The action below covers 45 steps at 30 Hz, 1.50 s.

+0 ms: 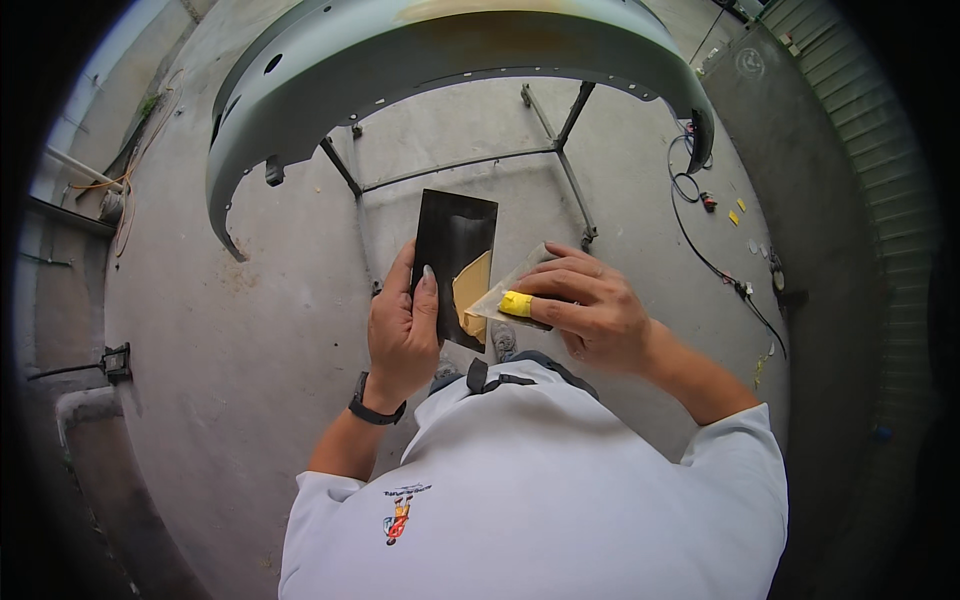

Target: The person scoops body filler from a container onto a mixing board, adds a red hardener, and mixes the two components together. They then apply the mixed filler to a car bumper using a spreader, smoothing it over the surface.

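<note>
Left hand: the left hand [404, 328] grips a black board [447, 228], thumb across its face, index finger along its left edge; the other fingers are mostly hidden.
Black board: a flat rectangle held upright in view at the centre, in front of the person's body, its long sides running near to far.
Paste: a tan, creamy mass [472, 290] lies on the board's right side, toward the near end.
Right hand: the right hand [603, 305], fingers bent and closed around a pale, flat spreader [515, 275], comes in from the right.
Spreader: its pointed left corner overlaps the paste; whether it presses into it I cannot tell.
Finger wrap: a bright yellow covering [516, 304] sits on one right fingertip.
Bumper: a large grey car bumper [440, 58] arches across the far side, with a tan patch on top.
Stand: a dark metal frame [574, 190] stands below the bumper on the grey concrete floor [270, 370].
Floor, right: a black cable [708, 262] curls near small yellow scraps [734, 217].
Clothing: white shirt [560, 490], black wristband [377, 402] on the left wrist.
</note>
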Tool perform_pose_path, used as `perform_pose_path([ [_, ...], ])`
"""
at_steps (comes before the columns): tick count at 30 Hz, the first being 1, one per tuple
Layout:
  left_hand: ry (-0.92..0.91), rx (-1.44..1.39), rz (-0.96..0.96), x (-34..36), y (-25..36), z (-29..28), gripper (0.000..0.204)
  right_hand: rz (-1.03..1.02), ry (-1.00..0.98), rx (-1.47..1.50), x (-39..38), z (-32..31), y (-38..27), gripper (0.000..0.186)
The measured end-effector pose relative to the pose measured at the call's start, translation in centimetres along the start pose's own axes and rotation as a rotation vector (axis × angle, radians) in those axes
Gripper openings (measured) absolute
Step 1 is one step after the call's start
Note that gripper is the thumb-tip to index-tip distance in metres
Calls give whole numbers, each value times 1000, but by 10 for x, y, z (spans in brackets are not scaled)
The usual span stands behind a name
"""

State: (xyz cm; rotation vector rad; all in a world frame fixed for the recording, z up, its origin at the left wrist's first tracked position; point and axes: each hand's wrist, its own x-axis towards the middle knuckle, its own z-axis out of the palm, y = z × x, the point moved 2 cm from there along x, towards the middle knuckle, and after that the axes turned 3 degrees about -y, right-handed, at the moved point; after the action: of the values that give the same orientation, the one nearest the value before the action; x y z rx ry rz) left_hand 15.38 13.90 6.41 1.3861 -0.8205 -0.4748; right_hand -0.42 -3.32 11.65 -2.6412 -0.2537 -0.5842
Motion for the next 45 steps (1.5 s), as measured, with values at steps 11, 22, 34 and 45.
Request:
perform_pose_path([
  [11,-75,90,34,15,2,1,42,33,34,-39,4,-4,7,34],
  [22,-49,-26,-143,23,6,-9,47,-52,36,-2,4,1,21,26],
  [34,-124,451,248,30,17,6,46,-67,48,75,8,15,24,25],
  [45,114,-83,-34,30,6,9,45,-97,329,255,4,27,14,24],
])
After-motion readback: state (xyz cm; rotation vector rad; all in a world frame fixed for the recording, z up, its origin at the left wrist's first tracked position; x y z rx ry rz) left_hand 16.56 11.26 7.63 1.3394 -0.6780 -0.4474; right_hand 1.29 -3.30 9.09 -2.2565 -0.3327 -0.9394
